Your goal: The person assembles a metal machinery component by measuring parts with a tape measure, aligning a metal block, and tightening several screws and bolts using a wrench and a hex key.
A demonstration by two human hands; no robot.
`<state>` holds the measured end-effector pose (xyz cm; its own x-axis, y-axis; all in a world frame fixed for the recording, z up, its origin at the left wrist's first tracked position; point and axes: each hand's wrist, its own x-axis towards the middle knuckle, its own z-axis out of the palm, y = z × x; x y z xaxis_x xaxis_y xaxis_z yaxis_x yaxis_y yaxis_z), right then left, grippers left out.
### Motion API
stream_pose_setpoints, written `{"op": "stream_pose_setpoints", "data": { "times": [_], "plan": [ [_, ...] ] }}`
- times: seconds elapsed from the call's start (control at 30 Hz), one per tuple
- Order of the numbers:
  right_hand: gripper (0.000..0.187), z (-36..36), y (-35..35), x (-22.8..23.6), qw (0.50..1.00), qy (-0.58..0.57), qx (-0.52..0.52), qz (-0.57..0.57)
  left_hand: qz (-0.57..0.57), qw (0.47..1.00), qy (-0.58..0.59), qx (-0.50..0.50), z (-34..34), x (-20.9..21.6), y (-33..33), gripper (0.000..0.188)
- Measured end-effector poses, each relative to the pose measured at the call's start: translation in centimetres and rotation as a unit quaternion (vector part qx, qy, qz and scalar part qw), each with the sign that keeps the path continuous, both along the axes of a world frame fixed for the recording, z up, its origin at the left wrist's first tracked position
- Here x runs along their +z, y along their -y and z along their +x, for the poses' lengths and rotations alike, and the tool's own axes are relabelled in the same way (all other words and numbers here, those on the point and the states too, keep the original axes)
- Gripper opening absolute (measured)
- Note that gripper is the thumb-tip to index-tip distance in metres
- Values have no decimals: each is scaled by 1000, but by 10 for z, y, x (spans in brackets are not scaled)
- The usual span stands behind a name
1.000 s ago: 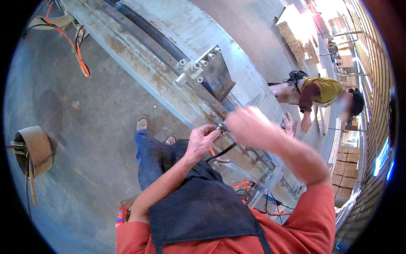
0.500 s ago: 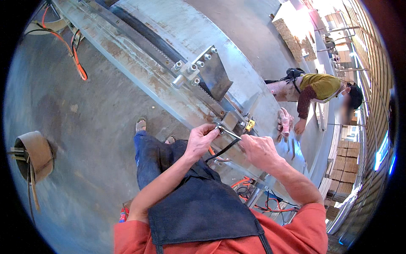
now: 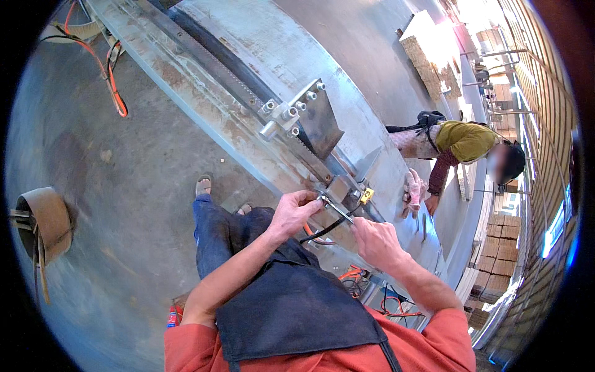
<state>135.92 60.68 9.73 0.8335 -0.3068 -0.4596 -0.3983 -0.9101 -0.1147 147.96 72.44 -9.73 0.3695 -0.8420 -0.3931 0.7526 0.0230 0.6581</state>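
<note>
I stand at a long grey steel beam that runs diagonally across the view. My left hand is pinched on the upper end of a slim silver metal tool, close to a small metal block on the beam. My right hand grips the lower end of the same tool. A black cable loops just under both hands. A small yellow tag sits beside the block.
A bolted steel bracket stands further up the beam. A co-worker in a yellow-green top bends over the far side, with a hand near a pink cloth. Orange cables lie on the concrete floor. A brown strap roll lies to the left.
My right hand has come down from a raised position and closed on the lower end of the tool. My left hand has stayed at the block. The co-worker has leaned lower.
</note>
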Motion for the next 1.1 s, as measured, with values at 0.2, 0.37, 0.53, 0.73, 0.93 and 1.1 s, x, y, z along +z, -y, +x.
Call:
{"op": "stream_pose_setpoints", "data": {
  "times": [0.2, 0.37, 0.53, 0.73, 0.93, 1.1],
  "plan": [
    [15, -17, 2, -8, 999, 40, -16, 21, -10, 1000, 4, -10, 2, 0, -1, 32],
    [19, 2, 3, 12, 999, 5, -19, 30, -9, 999, 39, -31, 4, -2, -1, 33],
    [24, 2, 13, 18, 998, -13, -21, 62, -7, 996, 60, -63, 2, -10, -4, 35],
    [20, 24, 9, 49, 994, -95, 5, 59, 10, 994, 51, -91, 10, -3, -14, 34],
    [29, 53, 9, 57, 987, -126, -8, 97, 79, 920, 382, 35, 29, 61, -34, 30],
    [29, 46, -2, 17, 961, 16, -71, 265, -19, 790, 600, -125, 35, 110, -44, 28]
  ]
}}
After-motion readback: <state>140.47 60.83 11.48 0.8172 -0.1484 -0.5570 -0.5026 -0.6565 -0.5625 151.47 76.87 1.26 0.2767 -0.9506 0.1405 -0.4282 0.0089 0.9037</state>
